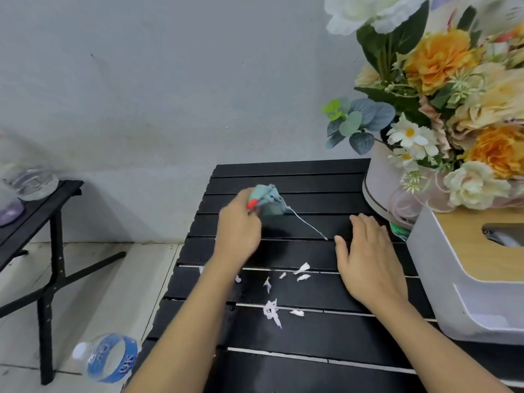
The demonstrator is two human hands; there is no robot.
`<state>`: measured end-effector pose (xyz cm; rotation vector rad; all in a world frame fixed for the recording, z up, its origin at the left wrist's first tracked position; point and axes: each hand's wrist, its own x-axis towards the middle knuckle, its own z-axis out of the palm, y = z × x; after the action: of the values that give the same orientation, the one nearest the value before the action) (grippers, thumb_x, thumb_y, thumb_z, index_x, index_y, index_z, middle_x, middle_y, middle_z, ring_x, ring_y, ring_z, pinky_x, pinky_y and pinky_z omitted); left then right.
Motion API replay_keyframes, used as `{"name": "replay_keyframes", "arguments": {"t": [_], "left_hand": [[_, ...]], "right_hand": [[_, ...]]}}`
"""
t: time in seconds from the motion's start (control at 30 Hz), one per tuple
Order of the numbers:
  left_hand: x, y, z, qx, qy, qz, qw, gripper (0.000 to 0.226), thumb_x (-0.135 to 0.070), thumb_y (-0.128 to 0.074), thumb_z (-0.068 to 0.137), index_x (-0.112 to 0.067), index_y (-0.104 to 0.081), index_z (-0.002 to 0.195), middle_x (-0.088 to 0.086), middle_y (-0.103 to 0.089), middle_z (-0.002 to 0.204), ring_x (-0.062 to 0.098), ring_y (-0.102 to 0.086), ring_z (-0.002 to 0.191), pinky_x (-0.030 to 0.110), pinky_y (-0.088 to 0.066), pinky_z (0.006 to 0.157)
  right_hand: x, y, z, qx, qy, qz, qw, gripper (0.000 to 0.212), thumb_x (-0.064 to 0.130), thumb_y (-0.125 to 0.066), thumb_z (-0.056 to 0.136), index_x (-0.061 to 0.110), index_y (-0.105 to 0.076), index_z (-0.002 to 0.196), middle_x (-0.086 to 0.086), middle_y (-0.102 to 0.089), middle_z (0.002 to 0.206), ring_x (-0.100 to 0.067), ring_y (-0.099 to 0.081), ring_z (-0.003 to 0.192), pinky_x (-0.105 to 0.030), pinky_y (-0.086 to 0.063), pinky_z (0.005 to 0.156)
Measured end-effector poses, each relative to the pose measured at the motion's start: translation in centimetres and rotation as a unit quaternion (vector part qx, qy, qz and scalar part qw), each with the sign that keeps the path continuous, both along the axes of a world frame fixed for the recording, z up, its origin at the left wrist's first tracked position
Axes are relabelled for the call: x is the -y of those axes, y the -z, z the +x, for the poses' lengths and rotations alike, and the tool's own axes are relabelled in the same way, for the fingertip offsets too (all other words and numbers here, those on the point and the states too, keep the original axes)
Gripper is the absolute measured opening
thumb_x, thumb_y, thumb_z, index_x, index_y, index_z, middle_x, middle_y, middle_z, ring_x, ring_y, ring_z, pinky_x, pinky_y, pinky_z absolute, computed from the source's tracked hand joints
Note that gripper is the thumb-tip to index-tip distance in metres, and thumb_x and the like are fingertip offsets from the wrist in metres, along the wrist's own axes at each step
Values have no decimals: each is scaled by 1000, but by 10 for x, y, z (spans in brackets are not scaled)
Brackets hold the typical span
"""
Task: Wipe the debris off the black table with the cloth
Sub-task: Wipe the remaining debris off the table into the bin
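Note:
The black slatted table (309, 185) fills the middle of the view. My left hand (239, 232) is closed around a bunched pale teal cloth (269, 201) held over the table's far half, with a loose thread trailing to the right. Several white paper scraps (272, 309) lie scattered on the slats nearer to me, between my two forearms. My right hand (364, 262) rests flat on the table with fingers spread, just right of the scraps, holding nothing.
A white tissue box with a wooden top (465, 282) stands at the table's right edge. Behind it sits a flower arrangement in a round white box (380, 177). A water bottle (106, 357) lies at lower left. A second black table (42, 205) stands at the left.

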<state>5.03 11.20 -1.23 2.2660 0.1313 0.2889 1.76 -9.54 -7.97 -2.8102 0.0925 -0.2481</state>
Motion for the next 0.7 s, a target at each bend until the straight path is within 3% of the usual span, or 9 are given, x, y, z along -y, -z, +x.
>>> {"name": "replay_keyframes", "arguments": {"t": [0.1, 0.17, 0.23, 0.3, 0.4, 0.5, 0.57, 0.63, 0.7], "left_hand": [[-17, 15, 49, -33, -53, 85, 994, 46, 5, -41, 85, -14, -57, 123, 10, -65, 111, 28, -56, 102, 31, -40, 86], [-4, 37, 66, -95, -70, 175, 977, 45, 1, -44, 81, -11, -54, 123, 11, -60, 118, 33, -49, 118, 47, -32, 104], [23, 49, 69, -110, -89, 267, 953, 44, -5, -49, 77, -10, -51, 121, 11, -55, 120, 32, -45, 118, 49, -29, 103], [51, 52, 60, -75, -39, 301, 950, 48, -7, -50, 76, -11, -47, 124, 10, -51, 124, 31, -43, 117, 47, -30, 100], [77, 59, 23, -46, 87, 309, 946, 57, -4, -47, 82, -12, -36, 138, 10, -38, 142, 32, -32, 132, 50, -20, 111], [72, 39, -18, -99, 222, 190, 951, 51, -3, -46, 91, -15, -41, 140, 7, -41, 145, 24, -33, 136, 41, -17, 115], [54, 13, -25, -207, 256, -1, 944, 30, -10, -51, 93, -16, -61, 120, 5, -63, 118, 18, -54, 107, 30, -38, 93], [31, -10, -11, -241, 190, -186, 933, 16, -8, -54, 91, -13, -67, 100, 5, -67, 96, 18, -56, 87, 29, -42, 76], [10, -15, 15, -177, 81, -185, 963, 17, -9, -52, 92, -17, -66, 96, 3, -66, 90, 23, -56, 83, 31, -45, 73]], "right_hand": [[0, 2, 1, -14, -9, -19, 1000, 55, 37, -31, 100, 6, -35, 146, -12, -32, 154, -27, -24, 145, -38, -11, 121], [-1, 3, 3, -7, -10, -18, 1000, 54, 36, -32, 101, 5, -37, 145, -13, -34, 153, -29, -25, 144, -40, -12, 121], [-1, 4, 4, -8, -7, -16, 1000, 53, 34, -33, 101, 4, -38, 144, -15, -35, 152, -30, -26, 144, -41, -12, 121], [-1, 6, 5, -9, -4, -10, 1000, 52, 32, -34, 100, 3, -39, 143, -16, -36, 151, -31, -27, 143, -41, -12, 121], [0, 3, 5, -7, -5, 23, 1000, 47, 25, -36, 100, 2, -39, 141, -16, -35, 150, -31, -28, 142, -40, -14, 121], [1, -8, -1, 1, 5, 127, 992, 41, 14, -38, 99, 5, -41, 139, -11, -33, 151, -26, -30, 140, -38, -27, 115], [4, -18, -14, 7, -9, 156, 988, 39, 10, -41, 98, 6, -45, 136, -9, -36, 149, -25, -34, 138, -37, -30, 114], [8, -24, -38, -16, -32, 105, 994, 40, 13, -44, 96, 7, -45, 136, -10, -41, 145, -26, -36, 136, -39, -21, 119], [9, -21, -73, -63, -40, 40, 996, 48, 29, -39, 99, 10, -38, 143, -8, -37, 151, -25, -29, 141, -40, -11, 121]]}}
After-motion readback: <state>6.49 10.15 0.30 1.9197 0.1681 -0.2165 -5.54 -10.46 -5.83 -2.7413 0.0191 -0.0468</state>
